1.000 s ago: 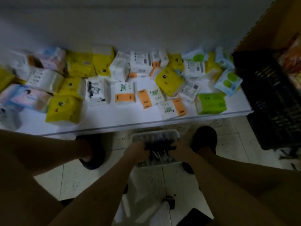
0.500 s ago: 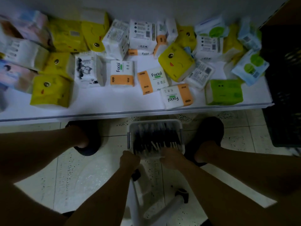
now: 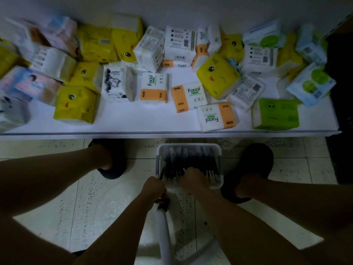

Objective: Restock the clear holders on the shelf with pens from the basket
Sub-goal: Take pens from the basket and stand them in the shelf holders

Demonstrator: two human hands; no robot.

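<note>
A white basket (image 3: pixel 189 146) full of dark pens (image 3: pixel 188 159) stands on the tiled floor between my two feet, just in front of the low shelf. My right hand (image 3: pixel 193 178) reaches into the basket's near end, its fingers curled round a bunch of pens. At the basket's near-left corner my left hand (image 3: pixel 154 188) is closed in a fist, and a few pale pen ends stick out of it into the basket. No clear holders are in view.
The low white shelf (image 3: pixel 152 129) carries several tissue packs in yellow, orange-white, green and blue. A black crate (image 3: pixel 339 92) stands at the right. My dark shoes (image 3: pixel 112 169) (image 3: pixel 254 161) flank the basket. A white stool leg (image 3: pixel 164 236) lies below my hands.
The view has tilted down and closer to the shelf and basket. My left hand drew back from inside the basket to its near-left corner. My right hand stays among the pens.
</note>
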